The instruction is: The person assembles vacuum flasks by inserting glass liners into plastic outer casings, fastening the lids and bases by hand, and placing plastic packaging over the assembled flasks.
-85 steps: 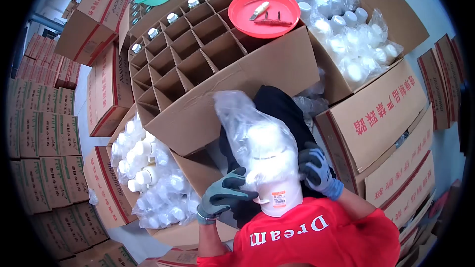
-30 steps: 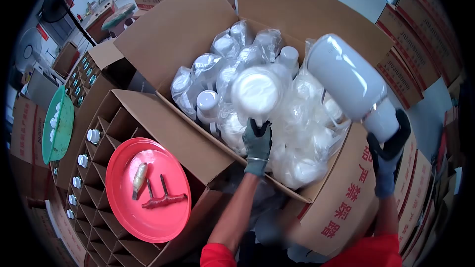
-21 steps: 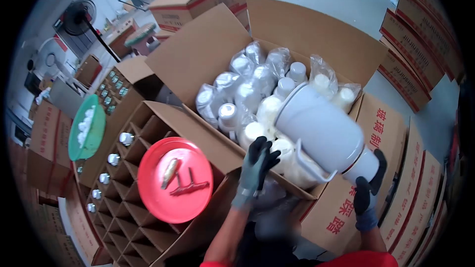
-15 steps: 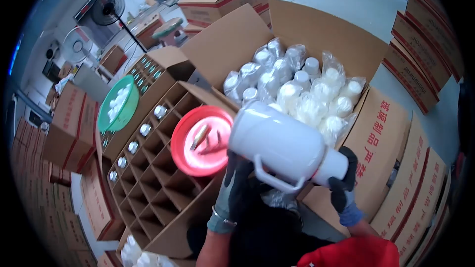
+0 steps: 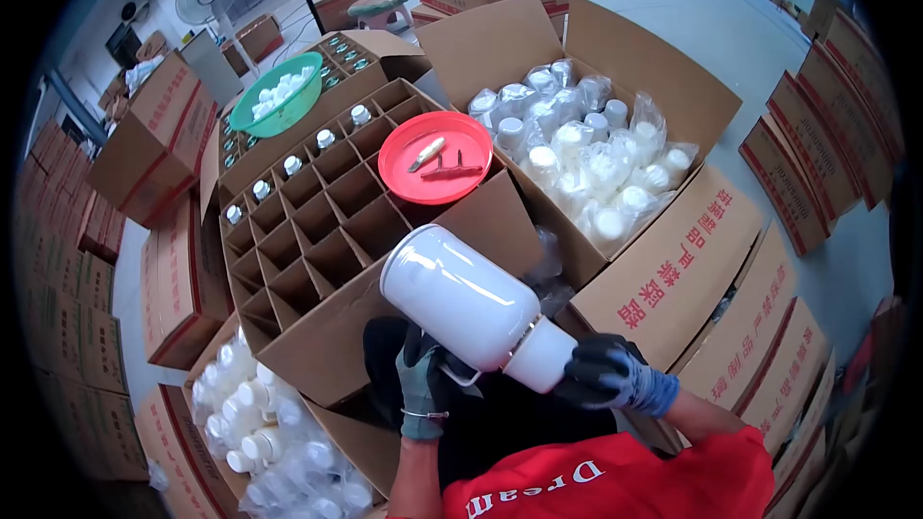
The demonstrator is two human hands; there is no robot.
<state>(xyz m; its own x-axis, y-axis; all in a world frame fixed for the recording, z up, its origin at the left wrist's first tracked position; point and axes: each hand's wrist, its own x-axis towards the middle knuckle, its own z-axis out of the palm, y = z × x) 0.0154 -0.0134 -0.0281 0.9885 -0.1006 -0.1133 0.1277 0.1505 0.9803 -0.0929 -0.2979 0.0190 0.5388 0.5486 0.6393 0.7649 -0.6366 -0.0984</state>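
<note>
A glossy white thermos jug (image 5: 461, 293) lies tilted in front of me, its base at upper left and its white cap (image 5: 540, 356) at lower right. My left hand (image 5: 423, 370), in a grey-green and black glove, is closed at the jug's handle side from below; its fingertips are partly hidden. My right hand (image 5: 611, 375), gloved in dark and blue-grey, has its fingers wrapped round the end of the cap. Only a small piece of the handle (image 5: 466, 380) shows under the jug. Beyond it, a red basin (image 5: 394, 159) holds a knife (image 5: 426, 156) and a dark red tool (image 5: 452, 171).
The basin rests on a divided carton (image 5: 317, 221) with several silver-capped bottles. A green bowl (image 5: 306, 101) of white pieces stands behind it. An open carton (image 5: 687, 101) holds several bagged white bottles. More bagged bottles (image 5: 255, 418) sit at lower left; closed cartons (image 5: 673, 264) flank the right.
The jug has come lower and closer to my body and has rolled, so the handle is mostly hidden. Both hands moved with it. My view has also shifted.
</note>
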